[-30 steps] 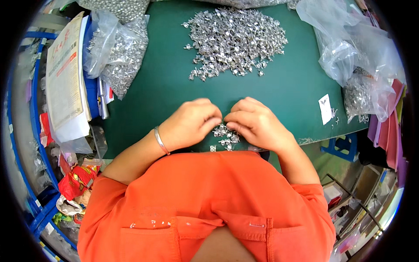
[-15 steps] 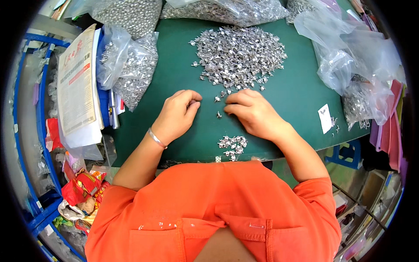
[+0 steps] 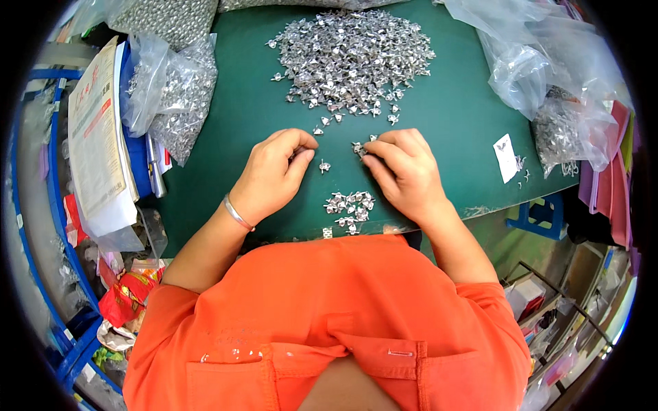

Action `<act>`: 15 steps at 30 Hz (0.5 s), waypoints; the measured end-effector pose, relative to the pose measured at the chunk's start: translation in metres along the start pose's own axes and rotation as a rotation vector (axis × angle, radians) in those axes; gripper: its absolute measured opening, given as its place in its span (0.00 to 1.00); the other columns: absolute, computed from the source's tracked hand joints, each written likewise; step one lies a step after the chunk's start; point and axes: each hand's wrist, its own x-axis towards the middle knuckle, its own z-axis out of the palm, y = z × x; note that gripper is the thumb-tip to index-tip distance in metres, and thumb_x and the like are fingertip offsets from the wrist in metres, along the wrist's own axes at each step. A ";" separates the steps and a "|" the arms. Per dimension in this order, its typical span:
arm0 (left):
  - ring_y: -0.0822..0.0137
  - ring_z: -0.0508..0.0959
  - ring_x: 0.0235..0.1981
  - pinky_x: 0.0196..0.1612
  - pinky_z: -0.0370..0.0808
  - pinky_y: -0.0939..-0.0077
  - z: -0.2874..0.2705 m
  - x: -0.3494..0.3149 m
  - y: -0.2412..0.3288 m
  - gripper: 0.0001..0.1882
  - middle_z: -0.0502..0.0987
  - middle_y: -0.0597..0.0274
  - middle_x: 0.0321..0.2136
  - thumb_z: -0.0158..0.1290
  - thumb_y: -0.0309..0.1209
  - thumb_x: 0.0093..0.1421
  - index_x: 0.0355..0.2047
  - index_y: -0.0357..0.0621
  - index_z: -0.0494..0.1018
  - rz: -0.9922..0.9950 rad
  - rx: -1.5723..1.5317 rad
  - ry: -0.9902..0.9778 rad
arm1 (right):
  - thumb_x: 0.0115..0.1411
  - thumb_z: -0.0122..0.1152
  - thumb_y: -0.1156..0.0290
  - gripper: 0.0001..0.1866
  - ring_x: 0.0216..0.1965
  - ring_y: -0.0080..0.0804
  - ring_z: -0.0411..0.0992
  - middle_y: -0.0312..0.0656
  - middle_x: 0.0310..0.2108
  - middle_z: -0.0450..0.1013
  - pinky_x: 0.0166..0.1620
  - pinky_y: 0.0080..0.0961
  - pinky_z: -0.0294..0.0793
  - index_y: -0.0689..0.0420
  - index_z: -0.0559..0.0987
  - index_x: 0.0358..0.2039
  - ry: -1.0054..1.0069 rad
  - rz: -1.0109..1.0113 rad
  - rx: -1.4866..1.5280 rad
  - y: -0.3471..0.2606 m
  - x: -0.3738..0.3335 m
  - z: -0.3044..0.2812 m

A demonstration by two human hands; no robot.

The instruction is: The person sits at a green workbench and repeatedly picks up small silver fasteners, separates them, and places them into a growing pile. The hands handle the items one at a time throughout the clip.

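At frame centre, a cluster (image 3: pixel 353 199) lies on the bench (image 3: pixel 466 130). Above-left, a lone piece (image 3: pixel 325 166) sits just lower-right of the left hand's (image 3: pixel 269 170) curled fingers, farther from the right hand (image 3: pixel 411 177); its long axis is unclear. The right fingers meet small pieces (image 3: pixel 357 147); neither hand's clamping can be told. The pile (image 3: pixel 356 58) spreads upper centre.

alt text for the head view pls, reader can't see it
A left hand and a right hand reach over a green table, the right one touching or close to small silvery metal pieces. A large pile of similar pieces lies beyond the hands, a small cluster closer in, and clear plastic bags at both sides.
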 end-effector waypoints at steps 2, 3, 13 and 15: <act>0.64 0.80 0.34 0.38 0.76 0.73 0.000 -0.001 0.001 0.07 0.79 0.54 0.34 0.56 0.24 0.62 0.40 0.36 0.77 0.002 -0.004 0.001 | 0.52 0.68 0.76 0.10 0.35 0.41 0.72 0.39 0.34 0.74 0.40 0.35 0.72 0.57 0.81 0.36 -0.026 -0.026 -0.060 -0.002 -0.001 0.006; 0.64 0.80 0.34 0.38 0.76 0.73 -0.001 -0.001 0.002 0.07 0.79 0.54 0.34 0.56 0.24 0.62 0.40 0.36 0.77 -0.002 -0.010 -0.003 | 0.52 0.68 0.76 0.10 0.35 0.41 0.72 0.39 0.34 0.74 0.40 0.35 0.72 0.57 0.81 0.37 -0.021 -0.047 -0.071 -0.001 -0.003 0.009; 0.58 0.80 0.31 0.36 0.76 0.70 0.009 -0.003 0.007 0.07 0.77 0.54 0.33 0.59 0.22 0.58 0.38 0.37 0.77 0.129 0.134 -0.102 | 0.51 0.66 0.78 0.08 0.34 0.42 0.71 0.41 0.33 0.72 0.39 0.36 0.74 0.58 0.77 0.33 -0.076 0.000 -0.059 -0.009 -0.001 0.005; 0.56 0.79 0.31 0.36 0.76 0.70 0.014 0.002 0.001 0.07 0.77 0.53 0.33 0.59 0.21 0.57 0.38 0.38 0.77 0.277 0.139 -0.056 | 0.51 0.66 0.77 0.08 0.35 0.42 0.72 0.42 0.33 0.71 0.39 0.35 0.74 0.58 0.77 0.32 -0.072 -0.005 -0.079 -0.008 -0.002 0.006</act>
